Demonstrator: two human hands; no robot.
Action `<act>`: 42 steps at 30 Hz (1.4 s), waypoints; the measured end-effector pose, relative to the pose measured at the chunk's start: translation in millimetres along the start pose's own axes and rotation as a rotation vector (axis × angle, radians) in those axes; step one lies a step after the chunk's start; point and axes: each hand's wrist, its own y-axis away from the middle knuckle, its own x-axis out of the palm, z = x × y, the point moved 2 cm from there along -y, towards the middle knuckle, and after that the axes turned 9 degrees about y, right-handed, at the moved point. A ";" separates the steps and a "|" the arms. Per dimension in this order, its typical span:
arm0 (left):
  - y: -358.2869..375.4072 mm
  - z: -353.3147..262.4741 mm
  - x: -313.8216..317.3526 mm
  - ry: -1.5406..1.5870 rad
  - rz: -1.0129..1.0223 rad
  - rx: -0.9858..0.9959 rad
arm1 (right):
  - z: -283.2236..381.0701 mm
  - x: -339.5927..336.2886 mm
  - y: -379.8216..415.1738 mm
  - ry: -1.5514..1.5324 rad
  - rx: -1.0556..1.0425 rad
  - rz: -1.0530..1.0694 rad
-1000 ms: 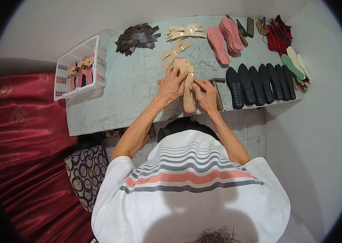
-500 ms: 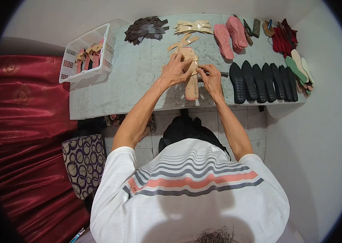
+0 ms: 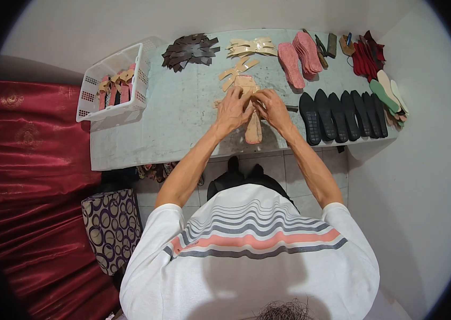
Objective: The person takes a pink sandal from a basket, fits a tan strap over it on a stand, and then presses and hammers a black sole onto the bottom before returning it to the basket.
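A tan shoe insole [image 3: 253,134] with pinkish edges lies lengthwise on the table, and beige straps cross its upper part. My left hand [image 3: 232,111] is on the insole's left side, fingers bent and closed on it and the straps. From the right, my right hand [image 3: 273,111] reaches over the insole with its fingers pinched at the straps, close to my left fingertips. What exactly the fingertips hold is partly hidden. Just beyond the insole lie loose beige strap pieces [image 3: 238,72]. A dark tool handle [image 3: 292,108] shows beside my right hand.
Along the back are dark brown straps [image 3: 190,52], beige straps [image 3: 250,47], pink insoles [image 3: 306,53] and red pieces [image 3: 366,57]. Black soles [image 3: 335,117] stand in a row at right, near green and white insoles [image 3: 386,92]. A white basket [image 3: 141,90] holds strapped pieces at left.
My right hand has moved left over the insole, its fingers now nearly meeting those of my left hand. The view has tilted, so the table appears lower.
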 end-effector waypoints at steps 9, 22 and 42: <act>11.5 -0.4 22.1 0.054 -0.111 0.015 | 11.0 -7.1 -40.0 0.166 -0.039 0.265; 73.5 38.0 30.1 0.291 -0.624 -0.423 | 18.3 -5.5 -50.6 0.320 -0.002 0.453; 30.6 17.4 15.7 0.248 -0.212 0.212 | 15.1 -4.0 -51.2 0.305 0.010 0.431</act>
